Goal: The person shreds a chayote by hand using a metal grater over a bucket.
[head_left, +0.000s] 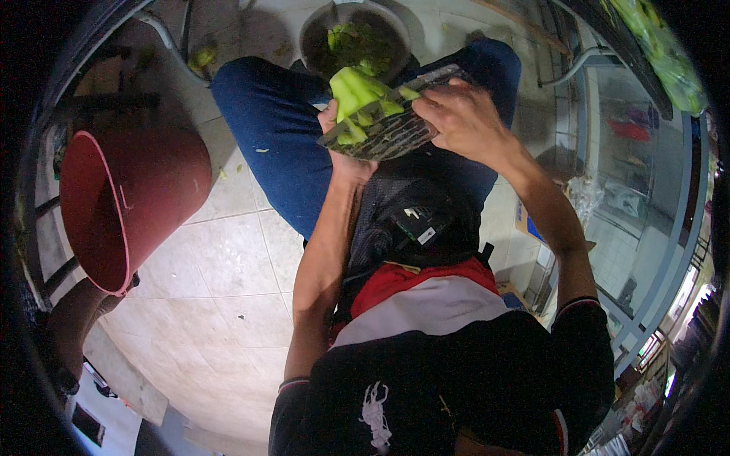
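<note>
Green veg (353, 90) grasped in L hand (350, 166), btwn the knees of blue jeans (266, 144).
From here: L thumb's against it, other fingers mostly hidden; dark streaked flat piece (389, 139) w/ green bits (353, 135) crosses that hand. R hand (460, 118) at its R end, fingers curled, can't tell on what. Grey basin (306, 36) w/ scraps (366, 47) just beyond.

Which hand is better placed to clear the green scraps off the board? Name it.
Probably the right hand: its fingers are at the board, while the left hand seems busy supporting board and vegetable.
</note>
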`<act>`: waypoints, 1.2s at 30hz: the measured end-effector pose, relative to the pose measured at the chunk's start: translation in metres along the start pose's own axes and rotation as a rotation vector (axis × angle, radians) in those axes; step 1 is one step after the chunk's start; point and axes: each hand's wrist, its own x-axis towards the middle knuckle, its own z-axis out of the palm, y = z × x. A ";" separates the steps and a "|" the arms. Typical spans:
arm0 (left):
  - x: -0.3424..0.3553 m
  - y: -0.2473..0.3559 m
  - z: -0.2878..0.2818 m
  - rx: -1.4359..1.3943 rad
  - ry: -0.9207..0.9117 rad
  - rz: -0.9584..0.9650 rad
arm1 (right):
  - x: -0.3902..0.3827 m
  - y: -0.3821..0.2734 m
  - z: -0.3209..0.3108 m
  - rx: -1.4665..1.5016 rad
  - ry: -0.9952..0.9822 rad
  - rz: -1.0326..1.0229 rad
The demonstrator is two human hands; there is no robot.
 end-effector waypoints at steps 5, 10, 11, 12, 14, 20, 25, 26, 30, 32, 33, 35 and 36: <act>0.001 -0.002 0.001 0.036 0.060 0.060 | -0.001 0.007 0.007 0.027 -0.033 0.017; 0.000 -0.003 0.002 0.045 -0.097 0.020 | -0.002 0.024 0.019 -0.060 -0.036 0.140; 0.005 -0.006 0.004 0.117 0.020 0.063 | -0.001 0.033 0.020 -0.043 -0.092 0.195; 0.005 -0.005 0.003 0.113 0.002 0.035 | 0.002 0.039 0.022 -0.014 -0.118 0.257; 0.003 -0.001 0.003 0.103 -0.035 -0.023 | 0.006 0.048 0.024 0.043 -0.171 0.381; 0.005 -0.007 0.002 0.090 0.083 0.031 | -0.012 0.023 0.002 0.139 -0.026 0.223; -0.003 -0.003 0.011 0.104 0.088 0.028 | -0.011 -0.004 -0.003 0.057 -0.025 0.097; -0.001 -0.004 0.006 0.124 0.086 0.037 | -0.012 -0.004 0.001 0.044 -0.031 0.102; 0.000 -0.005 0.000 0.197 0.186 0.100 | -0.011 -0.001 0.008 0.007 0.008 0.114; 0.000 -0.005 0.000 0.127 0.134 0.066 | -0.008 0.005 0.011 0.004 0.010 0.136; 0.000 -0.006 -0.001 0.113 0.115 0.072 | -0.006 0.009 0.014 0.003 0.009 0.148; -0.002 -0.006 0.000 0.114 0.091 0.075 | -0.002 0.016 0.017 0.016 0.002 0.178; -0.002 -0.005 0.002 0.129 0.085 0.073 | 0.001 0.017 0.018 0.023 0.000 0.192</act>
